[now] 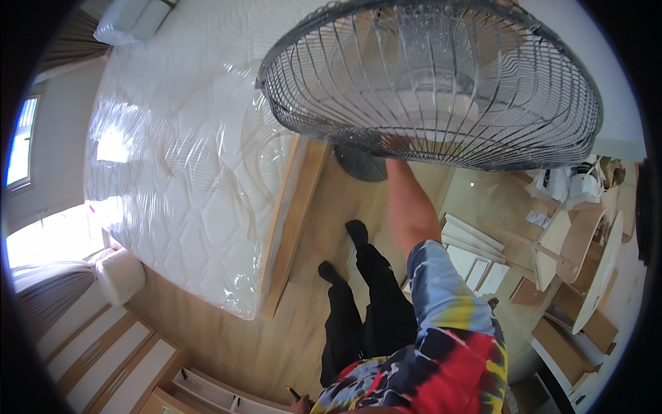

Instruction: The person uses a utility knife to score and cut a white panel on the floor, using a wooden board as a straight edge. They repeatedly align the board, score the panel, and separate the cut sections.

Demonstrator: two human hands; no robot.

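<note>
My right arm reaches up to a standing fan with a large wire grille. My right hand shows partly through the lower bars, closed on the fan, its fingers largely hidden. The fan's dark round base rests on the wooden floor. At the bottom edge, my left hand is closed round a small dark-and-yellow object, too small to identify.
A plastic-wrapped mattress on a wooden bed frame fills the left. White boards, round tabletops and bags lie on the right. Drawers line the lower left, near a window and curtains.
</note>
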